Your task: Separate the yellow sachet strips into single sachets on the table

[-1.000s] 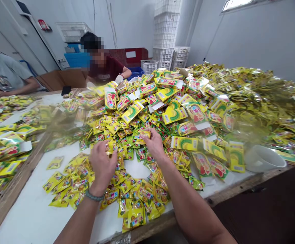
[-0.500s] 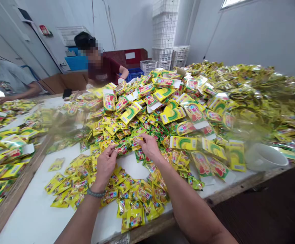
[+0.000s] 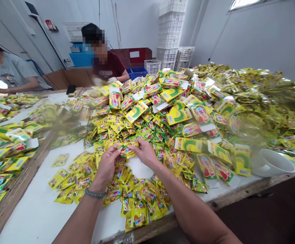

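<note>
My left hand (image 3: 109,162) is closed in a pinch at the edge of a small candy sachet whose green tip shows by the fingertips. My right hand (image 3: 146,154), close beside it, pinches a yellow sachet (image 3: 129,153); the fingers partly cover it. Both hands hover low at the front of a heap of green and yellow sachets (image 3: 147,134). Yellow sachets (image 3: 137,211) lie spread in front of my wrists, and more (image 3: 82,179) lie to the left. Yellow cartons (image 3: 136,112) are piled behind the heap.
A white tub (image 3: 276,162) stands at the table's right front edge. A wooden rail (image 3: 27,169) divides off more cartons on the left. Two people work across the table, one in a dark red shirt (image 3: 108,67). White crates (image 3: 171,34) are stacked against the wall.
The two hands have drawn slightly closer together, with a yellow sachet now showing between them. The whole view has shifted a little. The co-worker in dark red has lowered an arm.
</note>
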### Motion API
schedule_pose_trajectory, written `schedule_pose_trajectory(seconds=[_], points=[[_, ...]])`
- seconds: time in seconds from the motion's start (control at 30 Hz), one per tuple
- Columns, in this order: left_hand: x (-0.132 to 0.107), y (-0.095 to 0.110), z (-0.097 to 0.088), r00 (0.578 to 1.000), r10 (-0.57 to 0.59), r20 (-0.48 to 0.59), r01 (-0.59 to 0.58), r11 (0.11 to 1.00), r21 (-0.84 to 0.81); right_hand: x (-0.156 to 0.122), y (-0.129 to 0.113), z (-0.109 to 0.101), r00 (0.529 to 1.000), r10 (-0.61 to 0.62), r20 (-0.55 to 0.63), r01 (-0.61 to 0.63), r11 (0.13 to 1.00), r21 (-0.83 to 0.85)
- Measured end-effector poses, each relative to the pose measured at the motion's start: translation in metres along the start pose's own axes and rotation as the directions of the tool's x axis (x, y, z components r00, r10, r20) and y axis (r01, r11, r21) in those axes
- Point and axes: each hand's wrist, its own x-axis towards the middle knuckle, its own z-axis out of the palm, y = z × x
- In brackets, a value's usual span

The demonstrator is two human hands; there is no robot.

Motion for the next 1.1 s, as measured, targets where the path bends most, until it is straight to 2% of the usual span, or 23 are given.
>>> schedule_pose_trajectory(seconds=[0.1,0.17,0.27,0.37,0.43,0.53,0.6,0.63,0.73,0.8,0.9,1.0,1.1], points=[[-0.004,-0.001,0.005,0.997,-0.018,0.075,0.020,0.999,-0.029,-0.005,-0.004,0.005,0.998,-0.062,-0.027,0.061,0.997,-0.051],[-0.005,-0.004,0.007,0.997,-0.018,0.081,0.019,1.000,-0.010,-0.008,-0.009,0.005,0.994,-0.092,-0.061,0.087,0.993,-0.082],[-0.004,-0.006,0.006,1.000,-0.020,0.020,0.020,0.999,0.025,-0.008,-0.015,0.002,0.999,0.012,-0.037,-0.012,1.000,0.009],[-0.004,-0.007,0.005,1.000,-0.003,-0.010,0.004,0.996,0.087,-0.007,-0.016,-0.002,0.984,0.152,0.093,-0.160,0.983,0.090],[-0.004,-0.005,0.006,1.000,-0.008,0.013,0.006,0.994,0.110,-0.006,-0.016,-0.005,0.974,0.171,0.150,-0.184,0.980,0.078],[-0.005,-0.002,0.006,0.994,-0.083,0.067,0.080,0.996,0.048,-0.005,-0.018,-0.006,0.979,0.182,0.091,-0.187,0.981,0.051],[-0.005,0.000,0.005,0.992,-0.122,0.043,0.121,0.993,0.012,-0.005,-0.019,-0.004,0.975,0.220,0.037,-0.222,0.972,0.080],[-0.004,0.001,0.004,0.993,-0.122,0.006,0.122,0.992,0.012,-0.005,-0.019,-0.003,0.971,0.232,0.054,-0.238,0.962,0.136],[0.000,0.000,0.001,0.994,-0.041,-0.100,0.046,0.998,0.049,-0.005,-0.019,-0.001,0.949,0.199,0.246,-0.271,0.911,0.309],[0.000,0.000,0.001,0.992,0.025,-0.123,-0.012,0.995,0.101,-0.006,-0.020,0.000,0.946,0.179,0.271,-0.244,0.942,0.229],[-0.002,0.001,0.004,0.990,0.041,-0.136,-0.015,0.982,0.187,-0.009,-0.026,0.000,0.978,0.137,0.160,-0.126,0.989,-0.079],[-0.003,0.002,0.005,0.993,0.003,-0.114,0.025,0.970,0.243,-0.010,-0.033,0.001,0.997,0.009,0.082,0.018,0.945,-0.327],[-0.002,0.000,0.002,0.998,-0.017,-0.063,0.033,0.965,0.260,-0.010,-0.041,0.001,0.998,-0.051,-0.045,0.029,0.921,-0.388]])
